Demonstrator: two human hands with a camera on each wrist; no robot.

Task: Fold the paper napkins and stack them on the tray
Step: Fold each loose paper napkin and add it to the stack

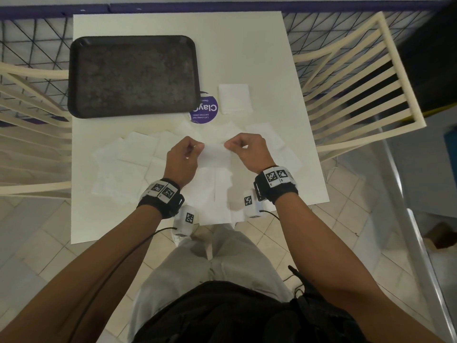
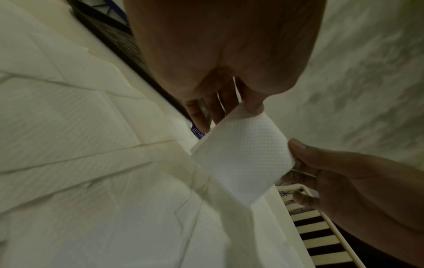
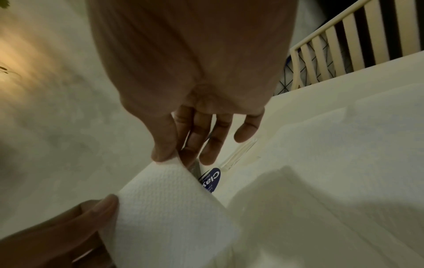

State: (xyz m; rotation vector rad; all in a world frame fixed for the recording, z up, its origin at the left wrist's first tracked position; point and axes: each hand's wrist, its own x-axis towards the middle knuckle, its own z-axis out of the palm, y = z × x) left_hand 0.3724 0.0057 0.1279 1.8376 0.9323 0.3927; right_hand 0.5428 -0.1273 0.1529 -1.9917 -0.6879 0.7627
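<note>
Above the surface (image 1: 259, 45): a napkin (image 1: 214, 154), raised over loose napkins (image 1: 128, 164).
Hands: left hand (image 1: 183, 158) and right hand (image 1: 247, 152) each pinch an upper corner.
Tray (image 1: 74, 78): far left, bare.
Folded napkin (image 1: 235, 98): right of tray.

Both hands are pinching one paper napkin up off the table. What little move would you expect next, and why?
Probably bringing the two pinched corners down toward the near edge to fold it in half. The left hand and right hand each pinch a top corner of the napkin, lifted over the loose napkins, and the tray holds none yet.
</note>
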